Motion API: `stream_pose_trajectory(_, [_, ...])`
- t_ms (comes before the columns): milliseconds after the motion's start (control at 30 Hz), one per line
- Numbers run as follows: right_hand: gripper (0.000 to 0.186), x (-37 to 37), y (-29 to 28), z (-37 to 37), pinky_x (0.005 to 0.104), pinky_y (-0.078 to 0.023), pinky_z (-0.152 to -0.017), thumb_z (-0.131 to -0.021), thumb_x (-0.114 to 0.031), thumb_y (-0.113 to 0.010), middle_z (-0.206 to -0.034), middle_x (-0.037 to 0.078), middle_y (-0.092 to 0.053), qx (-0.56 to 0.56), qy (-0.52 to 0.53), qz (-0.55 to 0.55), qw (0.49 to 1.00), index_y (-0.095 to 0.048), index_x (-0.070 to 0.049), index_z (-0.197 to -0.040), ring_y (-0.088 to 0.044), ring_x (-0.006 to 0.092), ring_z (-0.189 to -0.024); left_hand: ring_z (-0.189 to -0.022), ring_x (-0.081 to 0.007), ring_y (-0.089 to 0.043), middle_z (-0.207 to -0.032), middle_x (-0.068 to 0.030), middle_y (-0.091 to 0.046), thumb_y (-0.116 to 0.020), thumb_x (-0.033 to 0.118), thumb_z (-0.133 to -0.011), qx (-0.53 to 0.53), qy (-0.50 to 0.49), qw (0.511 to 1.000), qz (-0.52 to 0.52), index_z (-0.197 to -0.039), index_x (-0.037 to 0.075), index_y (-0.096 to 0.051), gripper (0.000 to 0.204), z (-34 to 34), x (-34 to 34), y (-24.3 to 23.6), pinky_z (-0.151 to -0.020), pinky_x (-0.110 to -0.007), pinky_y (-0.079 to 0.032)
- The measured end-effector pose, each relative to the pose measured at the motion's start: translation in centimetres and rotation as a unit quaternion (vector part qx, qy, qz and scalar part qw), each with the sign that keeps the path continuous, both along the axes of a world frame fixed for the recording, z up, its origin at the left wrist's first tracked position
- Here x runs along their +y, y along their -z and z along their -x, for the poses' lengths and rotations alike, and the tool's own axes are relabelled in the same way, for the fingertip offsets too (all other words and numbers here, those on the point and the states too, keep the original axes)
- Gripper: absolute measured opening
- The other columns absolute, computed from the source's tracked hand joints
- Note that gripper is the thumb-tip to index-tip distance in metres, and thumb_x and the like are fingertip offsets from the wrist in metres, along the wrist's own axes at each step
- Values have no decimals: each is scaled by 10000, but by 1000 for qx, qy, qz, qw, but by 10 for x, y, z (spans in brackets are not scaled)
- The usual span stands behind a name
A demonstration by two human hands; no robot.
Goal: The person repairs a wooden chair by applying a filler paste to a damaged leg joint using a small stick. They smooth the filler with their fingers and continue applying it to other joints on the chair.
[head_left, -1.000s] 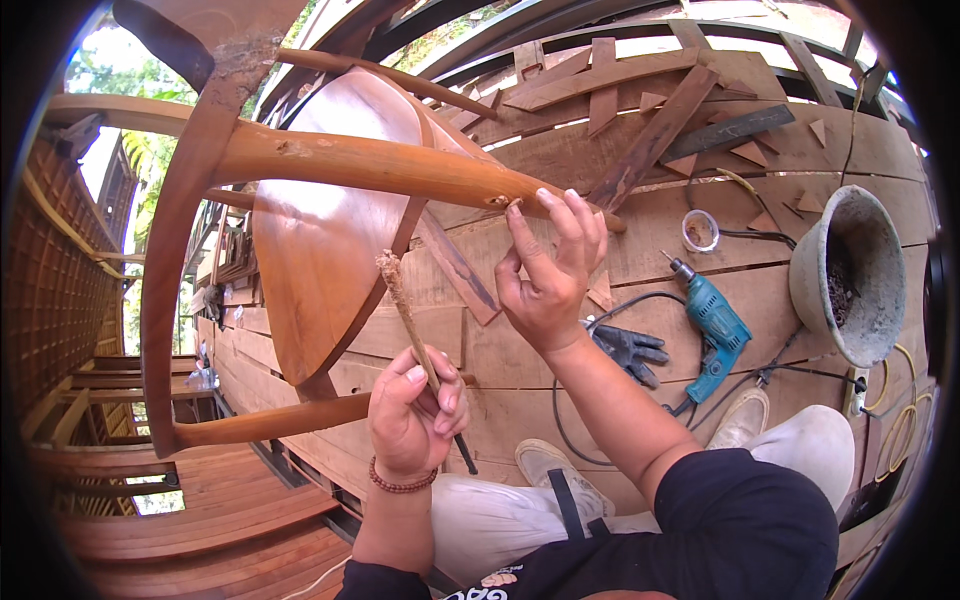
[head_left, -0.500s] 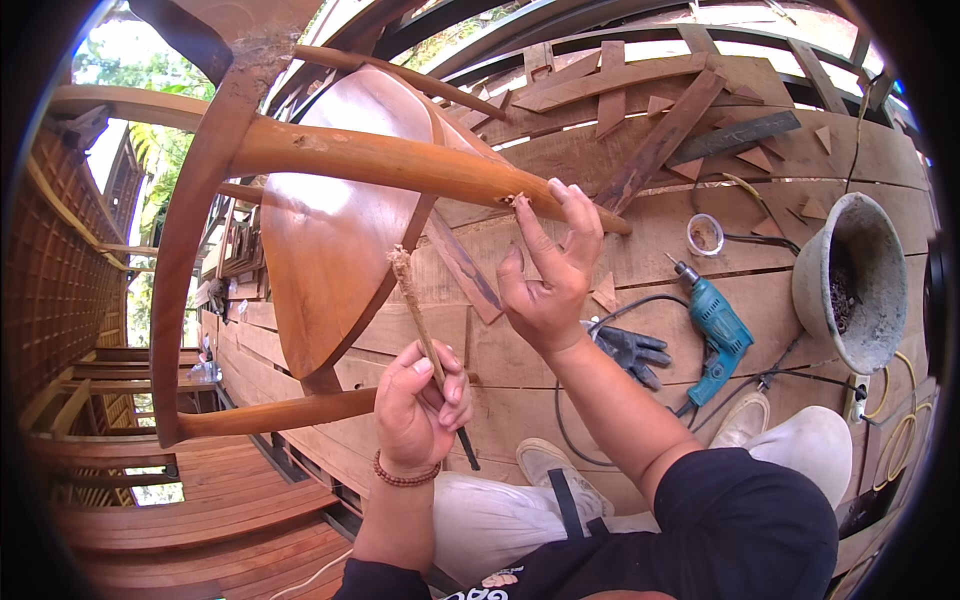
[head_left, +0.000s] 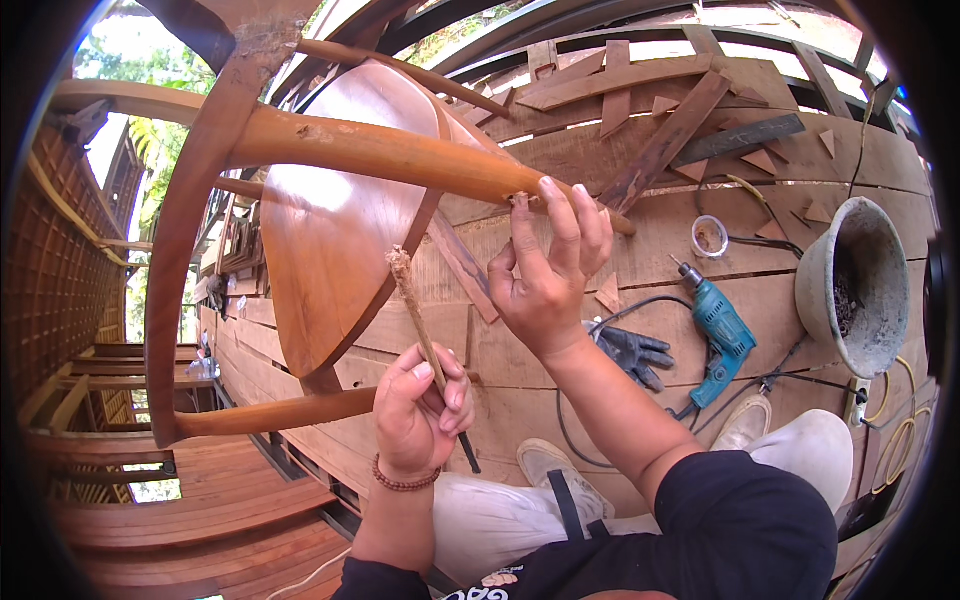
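Note:
A varnished wooden chair lies tipped over, its seat (head_left: 345, 225) facing me and one round leg (head_left: 400, 165) running across toward the right. My right hand (head_left: 550, 270) touches that leg near its end: the index fingertip rests on a small patch of brown paste (head_left: 522, 198), and the other fingers are spread along the wood. The patch is partly hidden by the finger. In my left hand (head_left: 420, 410) is a thin stick (head_left: 412, 300), pinched between thumb and fingers and tilted upward. Crumbly brown paste coats its upper end; its dark lower end sticks out below the hand.
A teal power drill (head_left: 722, 330) lies on the plank floor with its cord looping around, beside a dark glove (head_left: 635, 355). Farther right are a small clear cup (head_left: 709, 236) and a grey bucket (head_left: 885, 290). Wood offcuts (head_left: 668, 140) are scattered at the back.
My right hand has tilted slightly, its middle and ring fingers shifting along the leg while the index finger stays by the paste. The left hand and stick have hardly moved.

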State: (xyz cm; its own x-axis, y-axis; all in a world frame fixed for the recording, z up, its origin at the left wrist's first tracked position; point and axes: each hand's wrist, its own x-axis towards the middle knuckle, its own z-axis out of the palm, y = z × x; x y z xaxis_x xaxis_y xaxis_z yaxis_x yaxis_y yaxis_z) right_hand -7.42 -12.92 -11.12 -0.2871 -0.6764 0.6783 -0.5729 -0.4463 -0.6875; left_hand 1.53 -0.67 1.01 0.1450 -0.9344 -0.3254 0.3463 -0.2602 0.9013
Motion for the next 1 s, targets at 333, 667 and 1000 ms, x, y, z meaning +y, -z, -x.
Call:
stream_pose_trajectory(333, [374,11,-11,16,517,-335,-1082,-700,-58,-667,-1299,159,-535,-202,-132,56,969,-712,-57,-1072,-442,369,-1297,-462,-95,-412,-699,-64,-527,-457,208,-965,-11,-3,1000,9,-959,7,-537,217,-1,2,1,-408,-227,-332])
stream_pose_trajectory(667, [371,8,-65,65,485,-316,-1098,-728,-80,-677,-1317,179,-528,-196,-395,17,897,-729,-68,-1095,-428,371,-1304,-523,-72,-456,-707,-65,-581,-471,116,-968,-235,15,972,20,-989,-37,-592,196,4,1,7,-475,-201,-372])
stream_pose_trajectory(1000, [302,2,-61,73,466,-290,-1121,-708,-48,-655,-1341,180,-510,-269,-463,-15,844,-724,-55,-1002,-410,352,-1331,-547,-37,-435,-725,-19,-575,-474,115,-989,-166,74,983,-1,-1013,-24,-612,197,4,2,5,-494,-179,-356])
